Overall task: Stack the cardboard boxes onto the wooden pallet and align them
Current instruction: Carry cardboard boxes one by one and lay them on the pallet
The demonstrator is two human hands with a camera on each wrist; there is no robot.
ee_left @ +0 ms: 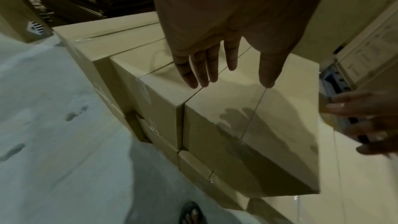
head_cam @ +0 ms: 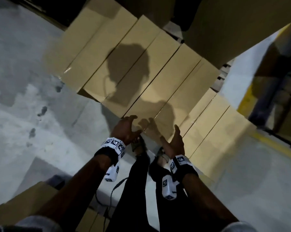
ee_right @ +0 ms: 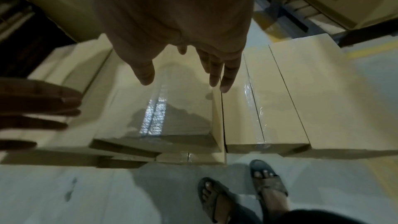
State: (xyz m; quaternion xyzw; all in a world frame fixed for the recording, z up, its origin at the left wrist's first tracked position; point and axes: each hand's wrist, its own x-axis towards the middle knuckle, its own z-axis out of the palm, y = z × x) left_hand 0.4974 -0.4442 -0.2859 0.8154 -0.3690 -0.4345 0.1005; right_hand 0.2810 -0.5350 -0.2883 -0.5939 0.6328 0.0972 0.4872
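two spread hands, left hand (head_cam: 127, 129) and right hand (head_cam: 175, 142), empty above stacked cardboard boxes (head_cam: 141, 67), grey floor (head_cam: 24, 81)

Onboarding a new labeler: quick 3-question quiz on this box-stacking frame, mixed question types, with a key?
1. True or false: the left hand grips a cardboard box.
2. The right hand is: A) open, held over the near end of the top row of boxes; B) pinching tape; C) resting on the floor.
3. Fill in: the person's feet wear ____.

Key: 1 false, both hands are open and empty; 2 A; 3 sandals.
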